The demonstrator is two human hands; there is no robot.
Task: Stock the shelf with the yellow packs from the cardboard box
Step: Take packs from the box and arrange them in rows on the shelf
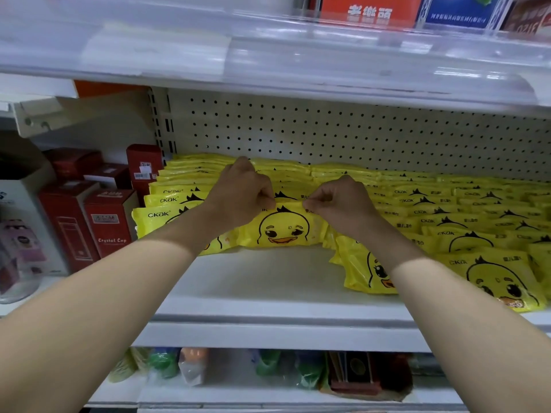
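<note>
A yellow pack with a duck face [283,229] stands at the front of the middle row on the white shelf [262,281]. My left hand [241,193] pinches its top edge on the left and my right hand [340,201] pinches the same edge on the right. Behind it and to both sides, rows of several yellow packs [465,204] lie overlapping back to the pegboard wall. The cardboard box is out of view.
Red boxes [110,222] stand left of the yellow packs, past the upright. A shelf with a clear front strip [268,55] hangs overhead. Below, a lower shelf holds mixed goods [298,368]. Bare shelf board lies in front of the middle row.
</note>
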